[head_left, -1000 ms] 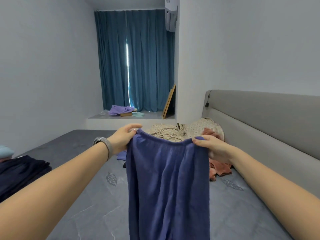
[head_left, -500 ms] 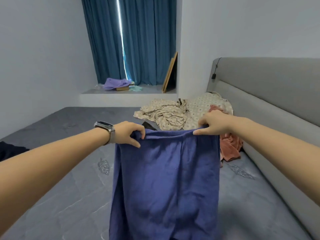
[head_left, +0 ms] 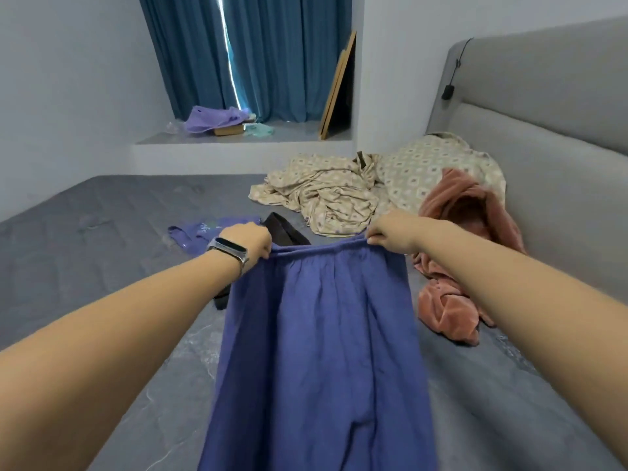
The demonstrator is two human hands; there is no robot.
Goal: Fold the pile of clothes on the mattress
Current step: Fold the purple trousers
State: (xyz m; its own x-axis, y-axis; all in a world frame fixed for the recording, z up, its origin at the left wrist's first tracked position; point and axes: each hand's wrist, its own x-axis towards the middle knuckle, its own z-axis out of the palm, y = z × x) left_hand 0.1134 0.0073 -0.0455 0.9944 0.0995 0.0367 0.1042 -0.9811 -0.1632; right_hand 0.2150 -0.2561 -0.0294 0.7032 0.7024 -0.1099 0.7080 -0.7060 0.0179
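I hold blue-purple trousers [head_left: 316, 351] by the elastic waistband, spread flat over the grey mattress [head_left: 102, 266]. My left hand [head_left: 249, 241], with a watch on its wrist, grips the waistband's left corner. My right hand [head_left: 390, 234] pinches the right corner. The legs run toward me and out of the bottom of the view. Beyond them lies the pile: a beige patterned garment [head_left: 326, 195], a pink garment [head_left: 455, 266] by the headboard, a small purple garment [head_left: 204, 231] and a dark piece [head_left: 282, 229] partly under the trousers.
A grey padded headboard [head_left: 560, 147] runs along the right side. At the far end a raised white ledge [head_left: 238, 144] holds a purple cloth and small items before blue curtains [head_left: 251, 56]. A wooden board [head_left: 338, 86] leans in the corner.
Both hands have lowered the trousers' waistband forward and down toward the mattress. The view has tilted down, so more of the mattress and the pile shows.
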